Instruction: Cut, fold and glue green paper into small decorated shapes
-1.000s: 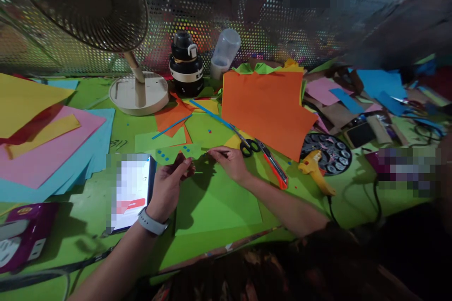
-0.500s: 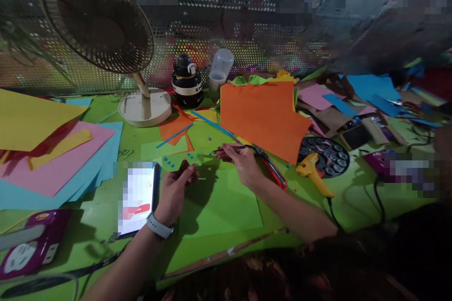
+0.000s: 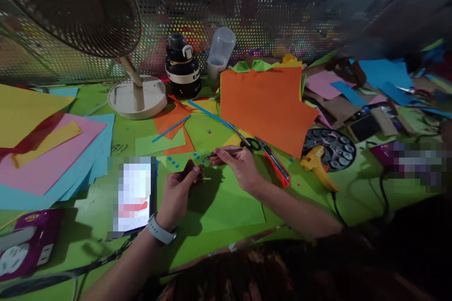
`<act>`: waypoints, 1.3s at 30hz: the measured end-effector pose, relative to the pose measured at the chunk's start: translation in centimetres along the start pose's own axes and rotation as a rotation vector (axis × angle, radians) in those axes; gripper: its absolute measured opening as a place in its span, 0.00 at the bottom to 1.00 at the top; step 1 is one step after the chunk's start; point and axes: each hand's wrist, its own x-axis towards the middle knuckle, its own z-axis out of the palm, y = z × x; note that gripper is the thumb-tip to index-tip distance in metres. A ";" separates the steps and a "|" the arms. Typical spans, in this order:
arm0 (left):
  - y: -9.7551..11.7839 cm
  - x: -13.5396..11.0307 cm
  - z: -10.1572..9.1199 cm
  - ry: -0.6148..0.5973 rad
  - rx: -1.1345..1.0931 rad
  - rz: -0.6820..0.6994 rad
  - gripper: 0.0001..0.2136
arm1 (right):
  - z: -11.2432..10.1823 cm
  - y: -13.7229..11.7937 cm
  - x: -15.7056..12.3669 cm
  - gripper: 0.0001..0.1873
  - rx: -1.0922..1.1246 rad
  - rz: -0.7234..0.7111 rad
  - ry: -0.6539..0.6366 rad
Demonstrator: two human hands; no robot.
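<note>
My left hand (image 3: 180,193), with a pale watch strap at its wrist, pinches a small dark reddish piece (image 3: 189,166) whose shape is partly hidden by the fingers. Facing it, my right hand (image 3: 237,165) grips slim dark tweezers (image 3: 229,151), their tip pointing left, close above my left fingertips. Several tiny blue paper bits (image 3: 173,162) lie just beyond my left hand on the green sheet (image 3: 229,207). Scissors (image 3: 247,142) and a red utility knife (image 3: 277,167) lie to the right of my right hand.
A lit phone (image 3: 134,195) lies left of my left wrist. A yellow glue gun (image 3: 319,167) rests by a round black tray (image 3: 339,148). Behind stand a fan (image 3: 137,96), a black bottle (image 3: 182,68) and orange foam sheets (image 3: 261,103). Coloured sheets (image 3: 77,150) are stacked at left.
My right hand has brought the tweezers left and slightly lower, nearer to my left fingers. My left hand still pinches the reddish piece. The whole view has shifted a little.
</note>
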 end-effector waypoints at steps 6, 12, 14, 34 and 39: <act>0.0 -0.1 0.0 0.000 0.042 0.003 0.10 | -0.1 -1.1 -0.3 0.12 -0.106 -0.079 -0.048; 0.0 0.0 0.0 -0.004 -0.001 -0.025 0.09 | -0.3 -1.2 -0.4 0.08 -0.158 -0.124 -0.086; 0.0 -0.1 0.0 -0.011 -0.016 -0.046 0.09 | -0.4 -1.2 -0.4 0.08 -0.169 -0.131 -0.102; -0.3 0.1 -0.3 -0.069 0.029 -0.028 0.09 | -1.1 -0.7 -0.5 0.09 -0.317 -0.248 -0.188; -0.1 0.0 -0.3 -0.066 0.017 -0.023 0.09 | -1.2 -0.6 -0.5 0.08 -0.319 -0.294 -0.194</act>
